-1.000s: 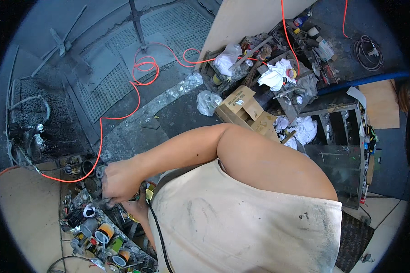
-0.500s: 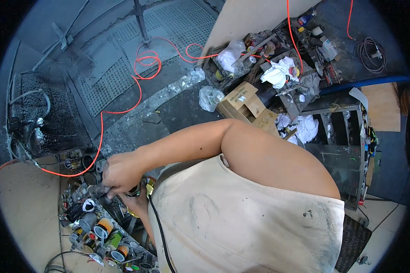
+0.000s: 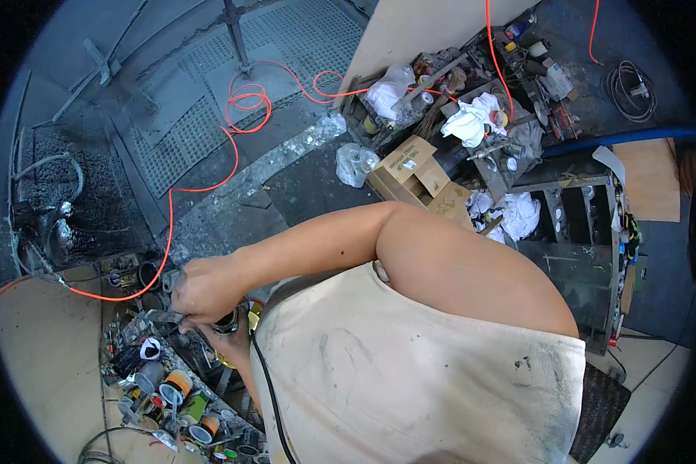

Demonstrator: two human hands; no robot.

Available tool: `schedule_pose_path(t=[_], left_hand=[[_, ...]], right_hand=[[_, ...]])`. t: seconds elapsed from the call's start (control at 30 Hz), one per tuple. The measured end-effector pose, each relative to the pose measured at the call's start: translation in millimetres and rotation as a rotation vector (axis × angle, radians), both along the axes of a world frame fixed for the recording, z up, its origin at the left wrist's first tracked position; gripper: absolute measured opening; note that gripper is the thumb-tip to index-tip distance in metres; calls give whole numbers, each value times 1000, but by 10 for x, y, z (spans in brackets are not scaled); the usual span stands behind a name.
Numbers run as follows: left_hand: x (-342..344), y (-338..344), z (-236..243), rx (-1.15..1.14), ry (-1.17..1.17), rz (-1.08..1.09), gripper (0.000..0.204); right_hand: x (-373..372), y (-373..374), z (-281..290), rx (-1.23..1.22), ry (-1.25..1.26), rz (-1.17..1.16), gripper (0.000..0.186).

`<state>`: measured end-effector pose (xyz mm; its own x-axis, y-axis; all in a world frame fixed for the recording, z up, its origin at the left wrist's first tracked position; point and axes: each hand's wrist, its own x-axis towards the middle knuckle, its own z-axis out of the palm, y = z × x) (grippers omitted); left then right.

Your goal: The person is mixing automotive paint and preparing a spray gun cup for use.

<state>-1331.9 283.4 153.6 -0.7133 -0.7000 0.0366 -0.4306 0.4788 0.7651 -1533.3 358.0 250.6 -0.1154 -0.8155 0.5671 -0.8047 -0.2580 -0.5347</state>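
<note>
My right arm reaches across my chest to the left. My right hand (image 3: pixel 206 289) is closed, knuckles up, at the edge of the cluttered bench. Just below it is my left hand (image 3: pixel 219 340), mostly covered by the right hand and wrist. Its fingers seem curled round something. A dark, rounded object (image 3: pixel 226 322) shows between the two hands; its kind is unclear. Beside it are a gold-coloured part (image 3: pixel 254 316) and a black cable (image 3: pixel 267 379) running down my pale, stained apron (image 3: pixel 417 379).
Open paint cans (image 3: pixel 175 387) and tools crowd the lower-left bench. An orange hose (image 3: pixel 170 232) winds over the floor. Ahead right are a cardboard box (image 3: pixel 411 172), a clear plastic bag (image 3: pixel 356 165), a white cloth (image 3: pixel 472 124) and a metal rack (image 3: pixel 572 271).
My right hand has moved slightly left and shows less motion blur. The dark object between my hands shows a little more. The view has shifted very slightly.
</note>
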Motion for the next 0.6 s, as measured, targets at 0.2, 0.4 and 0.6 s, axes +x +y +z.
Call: schedule_pose_path(t=[0.2,0.4,0.6], left_hand=[[39,-23,-115,-51,34,-21,78],[50,-102,-126,41,-124,6,92],[23,-12,-43,30,-111,-18,91]], right_hand=[[-22,-2,-26,6,-21,9,34],[-26,58,14,18,47,60,34],[-36,66,-16,-40,8,49,34]])
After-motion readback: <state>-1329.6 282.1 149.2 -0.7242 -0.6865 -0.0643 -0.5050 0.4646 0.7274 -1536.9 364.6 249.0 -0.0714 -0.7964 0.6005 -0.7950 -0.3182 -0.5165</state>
